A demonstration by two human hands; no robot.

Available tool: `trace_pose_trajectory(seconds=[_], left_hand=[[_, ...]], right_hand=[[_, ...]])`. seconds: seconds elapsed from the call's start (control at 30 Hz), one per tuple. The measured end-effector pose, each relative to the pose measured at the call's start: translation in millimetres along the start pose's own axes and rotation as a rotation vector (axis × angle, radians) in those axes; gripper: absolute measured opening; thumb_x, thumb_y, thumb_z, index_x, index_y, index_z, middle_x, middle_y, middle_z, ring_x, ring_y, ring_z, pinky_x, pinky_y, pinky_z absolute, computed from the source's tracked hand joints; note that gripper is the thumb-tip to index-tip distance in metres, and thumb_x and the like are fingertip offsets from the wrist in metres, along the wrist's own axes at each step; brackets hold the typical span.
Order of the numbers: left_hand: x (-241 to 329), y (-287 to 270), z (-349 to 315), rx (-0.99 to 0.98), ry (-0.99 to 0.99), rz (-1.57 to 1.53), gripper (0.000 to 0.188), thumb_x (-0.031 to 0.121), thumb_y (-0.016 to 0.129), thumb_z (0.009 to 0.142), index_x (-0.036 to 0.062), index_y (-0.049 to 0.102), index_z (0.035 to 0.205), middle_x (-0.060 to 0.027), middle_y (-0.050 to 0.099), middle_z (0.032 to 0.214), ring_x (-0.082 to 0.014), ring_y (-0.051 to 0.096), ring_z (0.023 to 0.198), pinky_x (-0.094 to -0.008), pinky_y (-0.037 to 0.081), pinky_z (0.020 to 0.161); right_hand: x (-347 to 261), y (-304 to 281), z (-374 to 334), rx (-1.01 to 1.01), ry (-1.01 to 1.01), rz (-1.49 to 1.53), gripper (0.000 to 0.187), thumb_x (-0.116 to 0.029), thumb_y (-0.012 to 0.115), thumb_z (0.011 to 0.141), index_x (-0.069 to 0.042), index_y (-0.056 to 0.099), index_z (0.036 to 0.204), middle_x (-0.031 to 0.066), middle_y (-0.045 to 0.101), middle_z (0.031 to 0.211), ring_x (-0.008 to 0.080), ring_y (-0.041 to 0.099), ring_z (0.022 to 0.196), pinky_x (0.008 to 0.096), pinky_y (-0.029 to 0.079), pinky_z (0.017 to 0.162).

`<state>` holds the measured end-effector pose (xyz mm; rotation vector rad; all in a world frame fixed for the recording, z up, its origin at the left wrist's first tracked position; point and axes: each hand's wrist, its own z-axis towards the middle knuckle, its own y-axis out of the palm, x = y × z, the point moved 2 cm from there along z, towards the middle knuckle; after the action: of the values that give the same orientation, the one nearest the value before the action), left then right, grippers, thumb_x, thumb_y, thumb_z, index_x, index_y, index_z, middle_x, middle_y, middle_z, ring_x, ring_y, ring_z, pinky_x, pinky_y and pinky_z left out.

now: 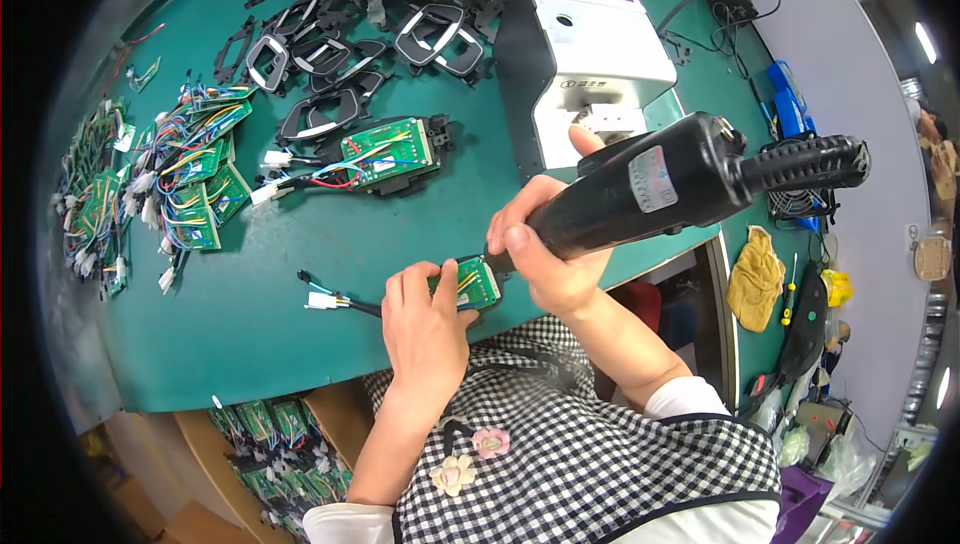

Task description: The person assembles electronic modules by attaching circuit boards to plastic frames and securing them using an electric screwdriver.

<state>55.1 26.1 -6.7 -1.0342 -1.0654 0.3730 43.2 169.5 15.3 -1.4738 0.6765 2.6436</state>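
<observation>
My right hand (545, 249) is wrapped round a black electric screwdriver (610, 194), its tail end and cord rising to the right. The tool's tip points down at the right end of a green circuit board (478, 284) near the table's front edge. Pressed over the board's left side is my left hand (425, 314), fingers bent and holding it down. A dark cable with a white connector (325, 300) runs out to the left from under that hand. Farther back lies another green board (390, 154) on a black housing, with coloured wires and white plugs.
Wired circuit boards (205, 194) are heaped at the left. Black and silver plastic frames (320, 54) pile up at the back. A white boxy machine (590, 54) stands behind the screwdriver. A cardboard box (240, 474) of boards sits below the front edge; a tan glove (757, 279) lies right.
</observation>
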Motion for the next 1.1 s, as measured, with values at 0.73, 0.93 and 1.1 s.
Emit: trace_pose_trajectory(seconds=[0.73,0.93,1.1], left_hand=[[8,-1,0,-0.024,0.039,0.145,0.047,0.009,0.070,0.058,0.0029,0.052,0.100,-0.0081,0.046,0.097,-0.0281,0.044,0.093,-0.0385,0.036,0.077],[7,4,2,-0.053,0.053,0.108,0.052,0.009,0.072,0.057,0.0005,0.053,0.105,-0.0088,0.047,0.096,-0.0266,0.045,0.092,-0.0368,0.037,0.077],[20,10,13,-0.026,0.111,0.091,0.051,0.008,0.072,0.058,0.0008,0.055,0.105,-0.0094,0.048,0.095,-0.0264,0.046,0.091,-0.0360,0.038,0.075]], right_hand=[[5,12,7,-0.389,-0.002,-0.257,0.043,-0.005,0.062,0.063,0.001,0.047,0.103,0.0074,0.056,0.068,0.0122,0.051,0.056,0.0246,0.043,0.054],[-15,-17,-6,-0.029,-0.068,-0.378,0.050,0.003,0.061,0.067,-0.001,0.041,0.113,0.0059,0.052,0.077,0.0120,0.053,0.066,0.0264,0.045,0.062],[-76,-54,73,0.236,-0.416,-0.053,0.038,0.009,0.055,0.071,0.000,0.041,0.105,0.0023,0.053,0.068,0.0087,0.051,0.055,0.0217,0.042,0.051]])
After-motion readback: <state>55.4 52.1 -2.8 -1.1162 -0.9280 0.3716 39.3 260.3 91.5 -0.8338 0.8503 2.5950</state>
